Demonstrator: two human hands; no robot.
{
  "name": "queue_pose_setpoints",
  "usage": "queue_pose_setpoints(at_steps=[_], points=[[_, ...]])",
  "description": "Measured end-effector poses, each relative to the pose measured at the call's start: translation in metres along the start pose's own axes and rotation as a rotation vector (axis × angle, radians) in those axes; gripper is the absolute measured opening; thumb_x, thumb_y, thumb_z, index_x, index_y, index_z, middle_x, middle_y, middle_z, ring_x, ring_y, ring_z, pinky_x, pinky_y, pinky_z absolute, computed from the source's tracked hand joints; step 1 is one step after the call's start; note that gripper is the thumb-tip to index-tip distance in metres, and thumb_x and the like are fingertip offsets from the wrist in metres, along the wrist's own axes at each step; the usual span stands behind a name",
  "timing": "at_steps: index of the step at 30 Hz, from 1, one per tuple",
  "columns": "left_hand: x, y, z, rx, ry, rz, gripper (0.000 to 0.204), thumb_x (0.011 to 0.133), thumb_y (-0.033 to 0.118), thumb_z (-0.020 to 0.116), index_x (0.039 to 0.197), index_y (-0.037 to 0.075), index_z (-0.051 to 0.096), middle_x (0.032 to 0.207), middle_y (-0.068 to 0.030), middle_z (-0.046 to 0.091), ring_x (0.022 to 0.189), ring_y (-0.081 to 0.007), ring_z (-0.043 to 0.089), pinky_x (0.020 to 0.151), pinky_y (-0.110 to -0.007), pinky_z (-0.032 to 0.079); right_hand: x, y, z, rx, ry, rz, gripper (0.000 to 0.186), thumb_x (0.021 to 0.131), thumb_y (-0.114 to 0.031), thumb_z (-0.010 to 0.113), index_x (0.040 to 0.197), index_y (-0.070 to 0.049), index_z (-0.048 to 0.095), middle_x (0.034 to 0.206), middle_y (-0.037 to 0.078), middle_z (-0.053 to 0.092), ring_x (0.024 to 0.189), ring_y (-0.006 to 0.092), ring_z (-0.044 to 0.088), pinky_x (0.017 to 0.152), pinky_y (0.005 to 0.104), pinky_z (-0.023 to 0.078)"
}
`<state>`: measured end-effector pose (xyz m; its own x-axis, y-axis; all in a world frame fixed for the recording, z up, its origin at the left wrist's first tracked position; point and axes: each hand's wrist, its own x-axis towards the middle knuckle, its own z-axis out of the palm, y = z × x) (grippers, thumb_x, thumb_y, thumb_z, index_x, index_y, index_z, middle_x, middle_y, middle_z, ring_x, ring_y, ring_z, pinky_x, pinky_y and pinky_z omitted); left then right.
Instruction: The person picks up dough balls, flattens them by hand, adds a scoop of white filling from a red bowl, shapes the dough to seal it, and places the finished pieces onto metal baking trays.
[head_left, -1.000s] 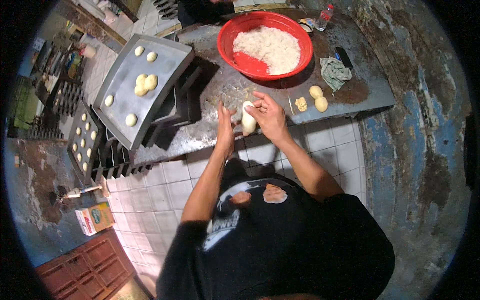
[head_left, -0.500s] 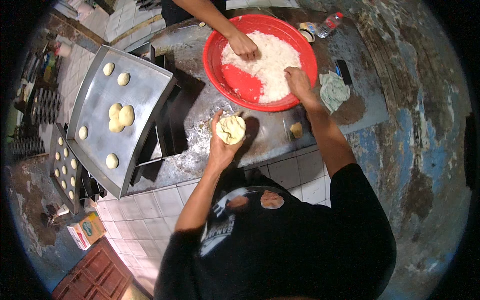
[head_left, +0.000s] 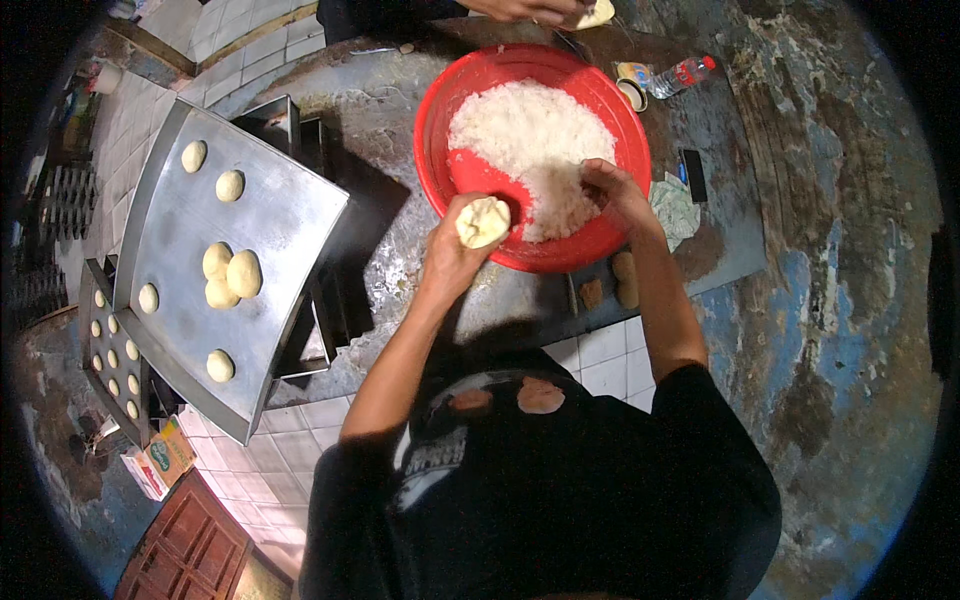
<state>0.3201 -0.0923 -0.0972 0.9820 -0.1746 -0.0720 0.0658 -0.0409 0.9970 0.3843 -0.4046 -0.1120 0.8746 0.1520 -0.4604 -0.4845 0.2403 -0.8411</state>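
Note:
My left hand (head_left: 456,247) is closed round a pale, flattened piece of dough (head_left: 483,222), cupped and wrinkled on top, at the near left rim of the red basin (head_left: 432,128). My right hand (head_left: 612,190) reaches inside the basin's right part, fingers curled down at the white crumbly mixture (head_left: 518,130); its fingertips are shaded, and what they hold cannot be made out. Below the basin, small dough balls (head_left: 626,280) and a yellowish lump (head_left: 591,294) lie in shadow on the worktop (head_left: 375,275).
At left, a metal tray (head_left: 200,270) of dough balls rests on racks beside a darker tray (head_left: 116,355). A co-worker's hand (head_left: 530,8) holds pale dough beyond the basin. A bottle (head_left: 680,78), open container (head_left: 632,95), phone (head_left: 693,176) and cloth (head_left: 676,212) sit at right.
My left hand has risen to the basin's rim with the dough, now wrinkled and cupped. My right hand moved into the basin. The co-worker's hand came into the basin, then withdrew, now holding dough.

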Motion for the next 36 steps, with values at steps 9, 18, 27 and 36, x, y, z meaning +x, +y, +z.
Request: queue_pose_setpoints(at_steps=[9, 18, 27, 36], points=[[0.002, -0.027, 0.064, 0.256, 0.129, 0.126, 0.047, 0.084, 0.009, 0.073, 0.12, 0.004, 0.043, 0.099, -0.0238, 0.069, 0.096, -0.0396, 0.07, 0.077, -0.047, 0.054, -0.075, 0.017, 0.117, -0.99, -0.058, -0.489, 0.04, 0.091, 0.002, 0.054, 0.131, 0.003, 0.053, 0.119, 0.021, 0.062, 0.109, 0.0286, 0.064, 0.095, 0.037, 0.05], [-0.081, -0.003, 0.108, 0.151, 0.065, 0.169, 0.055, 0.081, 0.009, 0.081, 0.122, 0.005, 0.046, 0.106, -0.0124, 0.066, 0.098, -0.0194, 0.065, 0.084, -0.035, 0.053, -0.126, 0.066, 0.061, -0.345, 0.105, -0.459, 0.052, 0.091, -0.004, 0.066, 0.137, 0.002, 0.044, 0.102, 0.014, 0.068, 0.089, 0.0195, 0.066, 0.082, 0.0322, 0.056], [-0.145, -0.003, 0.162, 0.318, 0.064, 0.119, 0.035, 0.088, 0.019, 0.069, 0.118, 0.003, 0.059, 0.113, -0.0212, 0.065, 0.112, -0.0248, 0.062, 0.093, -0.037, 0.048, -0.218, 0.079, 0.043, -0.93, 0.048, -1.083, 0.037, 0.082, -0.012, 0.071, 0.118, -0.004, 0.061, 0.092, 0.015, 0.067, 0.093, 0.0317, 0.063, 0.081, 0.0387, 0.052], [-0.184, 0.065, 0.174, 0.222, 0.017, -0.048, 0.067, 0.095, 0.032, 0.067, 0.15, 0.005, 0.041, 0.14, -0.0209, 0.057, 0.133, -0.0255, 0.052, 0.106, -0.035, 0.042, -0.224, 0.067, 0.012, -0.108, -0.34, -0.306, 0.042, 0.081, -0.004, 0.075, 0.118, 0.003, 0.057, 0.098, 0.008, 0.067, 0.092, 0.0137, 0.064, 0.081, 0.0279, 0.054]])
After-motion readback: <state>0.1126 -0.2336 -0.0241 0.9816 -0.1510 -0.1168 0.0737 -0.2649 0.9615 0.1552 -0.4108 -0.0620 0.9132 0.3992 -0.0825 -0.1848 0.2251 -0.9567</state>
